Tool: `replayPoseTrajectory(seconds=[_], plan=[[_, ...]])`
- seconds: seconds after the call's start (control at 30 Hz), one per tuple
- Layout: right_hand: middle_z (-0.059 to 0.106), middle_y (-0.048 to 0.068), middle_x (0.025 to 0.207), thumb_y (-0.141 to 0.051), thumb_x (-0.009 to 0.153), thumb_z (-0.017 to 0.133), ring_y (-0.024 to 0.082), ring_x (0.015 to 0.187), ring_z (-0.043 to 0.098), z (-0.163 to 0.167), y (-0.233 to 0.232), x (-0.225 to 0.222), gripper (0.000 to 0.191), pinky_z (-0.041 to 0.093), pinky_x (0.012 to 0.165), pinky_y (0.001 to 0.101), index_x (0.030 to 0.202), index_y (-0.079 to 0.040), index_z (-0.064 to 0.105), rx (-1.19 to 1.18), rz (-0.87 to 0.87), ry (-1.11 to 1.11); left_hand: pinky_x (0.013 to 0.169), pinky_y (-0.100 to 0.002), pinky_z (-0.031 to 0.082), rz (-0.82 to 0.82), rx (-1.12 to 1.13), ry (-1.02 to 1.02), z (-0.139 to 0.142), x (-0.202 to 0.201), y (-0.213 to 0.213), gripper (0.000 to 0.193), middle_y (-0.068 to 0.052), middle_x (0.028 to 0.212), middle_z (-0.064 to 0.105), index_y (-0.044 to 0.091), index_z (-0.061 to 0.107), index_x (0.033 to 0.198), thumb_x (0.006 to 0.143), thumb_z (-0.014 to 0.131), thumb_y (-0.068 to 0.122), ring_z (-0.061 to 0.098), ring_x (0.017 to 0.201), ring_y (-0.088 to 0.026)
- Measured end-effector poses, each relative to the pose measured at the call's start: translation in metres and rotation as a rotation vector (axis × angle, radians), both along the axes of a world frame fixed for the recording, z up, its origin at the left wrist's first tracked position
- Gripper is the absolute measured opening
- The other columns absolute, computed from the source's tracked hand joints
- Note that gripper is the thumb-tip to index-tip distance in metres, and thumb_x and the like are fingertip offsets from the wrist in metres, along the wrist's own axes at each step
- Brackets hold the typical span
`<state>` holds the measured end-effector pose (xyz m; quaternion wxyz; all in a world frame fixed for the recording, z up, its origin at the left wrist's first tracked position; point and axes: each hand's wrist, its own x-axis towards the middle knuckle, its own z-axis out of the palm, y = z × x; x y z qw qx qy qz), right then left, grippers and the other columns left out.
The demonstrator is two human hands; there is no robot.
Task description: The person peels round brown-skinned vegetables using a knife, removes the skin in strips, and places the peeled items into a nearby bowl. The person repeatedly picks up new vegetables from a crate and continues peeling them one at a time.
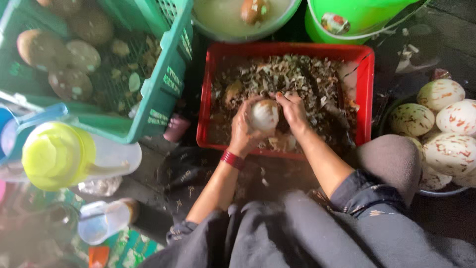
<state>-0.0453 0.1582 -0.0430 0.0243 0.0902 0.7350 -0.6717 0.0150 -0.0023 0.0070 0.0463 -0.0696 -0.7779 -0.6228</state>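
Note:
My left hand (243,130) cups a round, pale peeled vegetable (265,115) over a red crate (366,94) full of brown and grey peelings. My right hand (293,111) presses against the same vegetable from the right, fingers curled on its top. A red band circles my left wrist. Whether a blade is in my right hand is hidden.
A green crate (163,84) with brown unpeeled rounds stands at left. A basin (391,111) of peeled white rounds with red flecks is at right. A bowl of cloudy water (223,20) and a green bucket (357,17) lie beyond. Plastic bottles (64,154) sit at lower left.

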Motion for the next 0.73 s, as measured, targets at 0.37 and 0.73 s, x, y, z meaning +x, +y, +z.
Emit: replayPoseTrajectory(seconds=[0.37, 0.73], plan=[[0.076, 0.018, 0.113, -0.033, 0.106, 0.057, 0.015, 0.092, 0.075, 0.040, 0.004, 0.000, 0.032, 0.055, 0.089, 0.0249, 0.111, -0.011, 0.079, -0.029, 0.184, -0.136, 0.093, -0.042, 0.058, 0.099, -0.304, 0.080, 0.001, -0.004, 0.010, 0.091, -0.016, 0.126, 0.066, 0.008, 0.053, 0.133, 0.053, 0.094, 0.023, 0.068, 0.112, -0.033], [0.081, 0.015, 0.118, -0.037, 0.100, 0.063, 0.020, 0.097, 0.078, -0.007, 0.015, -0.012, 0.031, 0.060, 0.088, 0.0312, 0.113, -0.016, 0.083, -0.044, 0.252, -0.114, 0.099, -0.051, 0.050, 0.087, -0.512, 0.252, 0.011, 0.004, 0.014, 0.094, -0.016, 0.129, 0.060, 0.008, 0.048, 0.137, 0.055, 0.090, 0.029, 0.062, 0.117, -0.036]])
